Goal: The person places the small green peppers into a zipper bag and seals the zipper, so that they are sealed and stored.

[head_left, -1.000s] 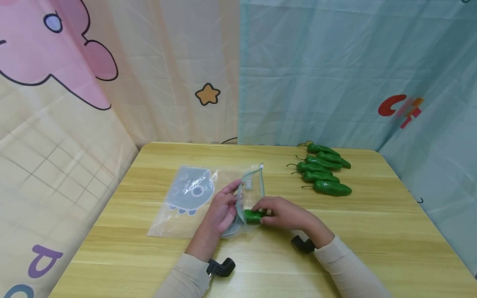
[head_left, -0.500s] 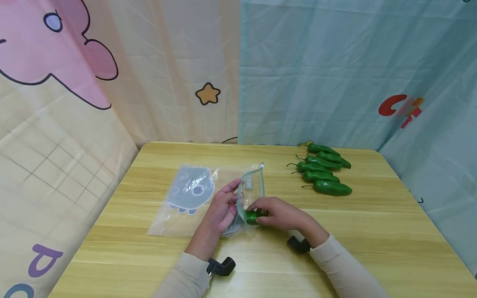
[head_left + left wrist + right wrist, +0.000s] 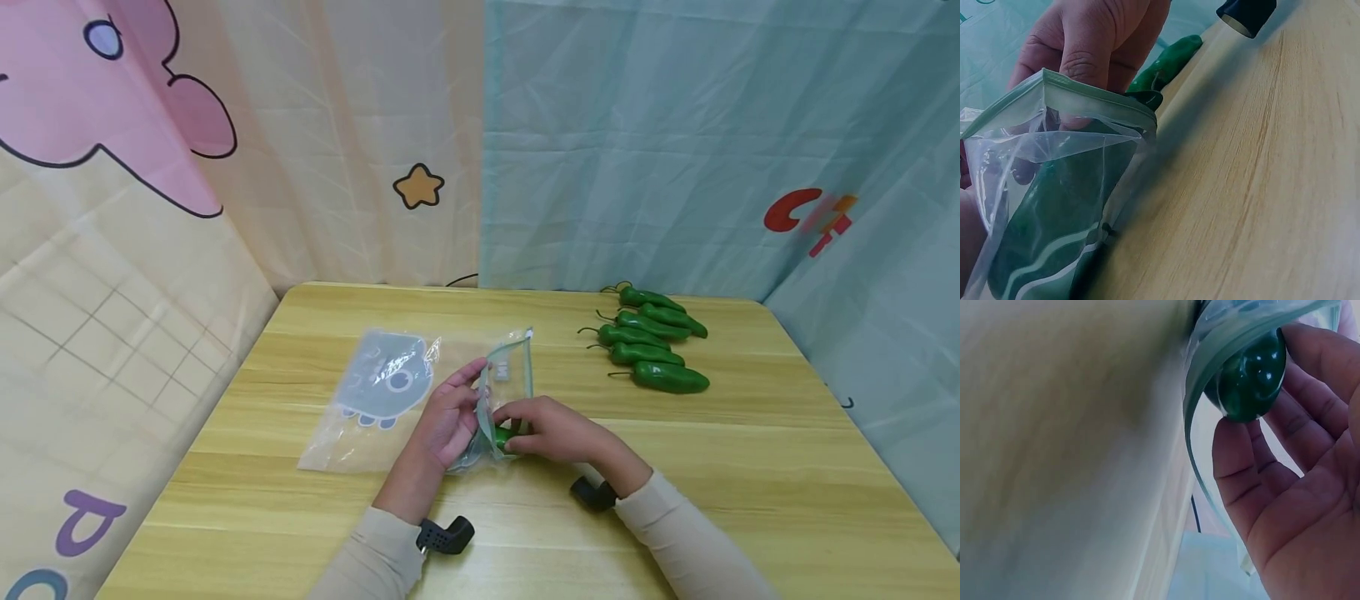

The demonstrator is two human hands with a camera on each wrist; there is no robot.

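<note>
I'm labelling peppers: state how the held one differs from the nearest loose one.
The held pepper sits partly inside the bag, in the right grip; the nearest loose pepper lies on the table, unheld. The held pepper is mostly hidden in the head view; the loose pepper shows whole, stem included. Both are glossy green.

Set at the head, looking forward and down from farthest off, over most of the surface [image 3: 750, 467] to the curtain [image 3: 637, 167]. Close in on the left wrist, facing past the bag [image 3: 408, 383] toward the right hand [image 3: 558, 429]; close in on the right wrist, rolled sideways, facing the bag's mouth from the opposite side. Shared between both wrist views: bag, pepper [image 3: 1250, 381], right hand.
</note>
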